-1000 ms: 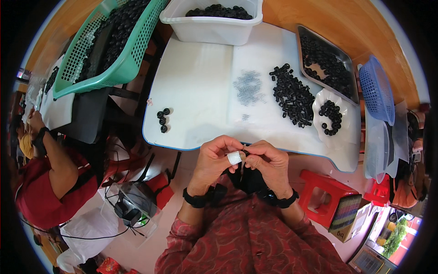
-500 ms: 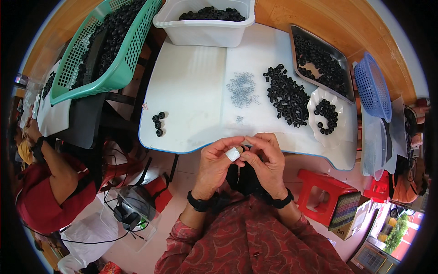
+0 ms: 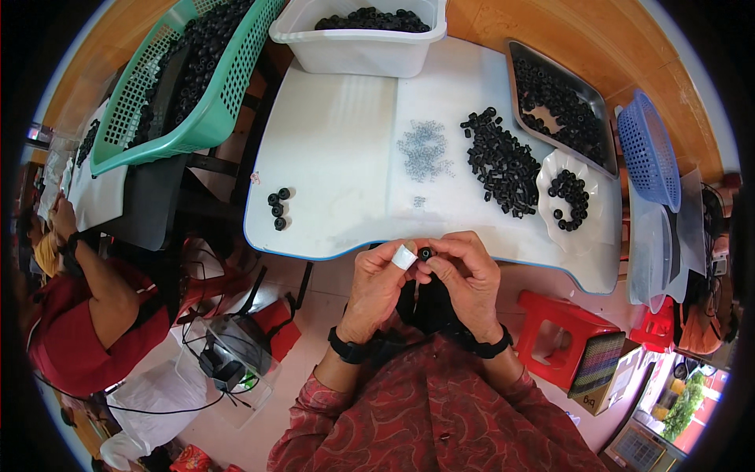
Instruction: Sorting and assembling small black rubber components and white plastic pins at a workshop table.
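Just off the table's near edge, my left hand (image 3: 373, 285) and my right hand (image 3: 469, 277) meet fingertip to fingertip. Between them they pinch a small round black part (image 3: 425, 253), its dark end facing up. White tape (image 3: 404, 257) wraps my left thumb. On the white table (image 3: 330, 141) lie several finished-looking round black parts (image 3: 279, 211) at the left. To the right are a patch of tiny clear pieces (image 3: 425, 149) and a heap of short black cylinders (image 3: 503, 169). A scalloped white dish (image 3: 568, 232) holds more round black parts.
A white tub (image 3: 358, 55) and a metal tray (image 3: 605, 161) of black parts stand at the back. Left is a green basket (image 3: 224, 102) on another table, where a person in a red shirt (image 3: 86, 338) works. A blue basket (image 3: 649, 149) and red stool (image 3: 562, 338) are right.
The black part, mostly hidden behind my fingers before, now shows its round end between my fingertips. My right hand has shifted slightly right, and the whole view has moved a little.
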{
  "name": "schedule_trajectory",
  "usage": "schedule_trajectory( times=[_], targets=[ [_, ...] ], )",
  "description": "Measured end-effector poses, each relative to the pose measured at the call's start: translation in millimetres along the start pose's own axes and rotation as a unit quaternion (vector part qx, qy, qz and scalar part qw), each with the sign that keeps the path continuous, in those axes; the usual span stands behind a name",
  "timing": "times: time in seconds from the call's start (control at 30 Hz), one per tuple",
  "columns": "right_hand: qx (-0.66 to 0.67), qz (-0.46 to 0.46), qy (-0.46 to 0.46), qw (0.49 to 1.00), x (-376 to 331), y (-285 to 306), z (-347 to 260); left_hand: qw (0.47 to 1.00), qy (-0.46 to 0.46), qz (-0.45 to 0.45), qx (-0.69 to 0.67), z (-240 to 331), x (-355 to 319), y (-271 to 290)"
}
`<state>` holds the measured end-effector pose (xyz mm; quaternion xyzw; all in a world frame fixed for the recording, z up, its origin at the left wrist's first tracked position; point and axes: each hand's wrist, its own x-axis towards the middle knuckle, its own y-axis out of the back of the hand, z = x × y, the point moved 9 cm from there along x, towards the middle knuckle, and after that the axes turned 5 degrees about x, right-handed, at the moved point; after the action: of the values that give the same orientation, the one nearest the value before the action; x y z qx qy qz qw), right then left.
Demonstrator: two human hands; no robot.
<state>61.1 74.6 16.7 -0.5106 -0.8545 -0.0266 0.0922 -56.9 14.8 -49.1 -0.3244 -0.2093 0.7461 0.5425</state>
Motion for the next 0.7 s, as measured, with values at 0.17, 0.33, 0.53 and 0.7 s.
schedule_trajectory(
  times=[0.17,0.33,0.53,0.7],
  targets=[
    [-0.01,0.008,-0.001,1.0,-1,2,-1,1.0,0.003,-0.012,0.019,4,-2,-5],
    [-0.112,-0.003,0.062,0.992,0,-2,-17,1.0,-0.004,-0.017,0.022,2,0,-4],
    [-0.201,-0.013,0.137,0.97,-4,-10,-29,0.999,-0.015,-0.009,0.031,0,1,-2],
    [-0.244,-0.026,0.177,0.953,-2,-14,-36,0.999,-0.026,-0.007,0.036,-1,3,-1]
  ],
)
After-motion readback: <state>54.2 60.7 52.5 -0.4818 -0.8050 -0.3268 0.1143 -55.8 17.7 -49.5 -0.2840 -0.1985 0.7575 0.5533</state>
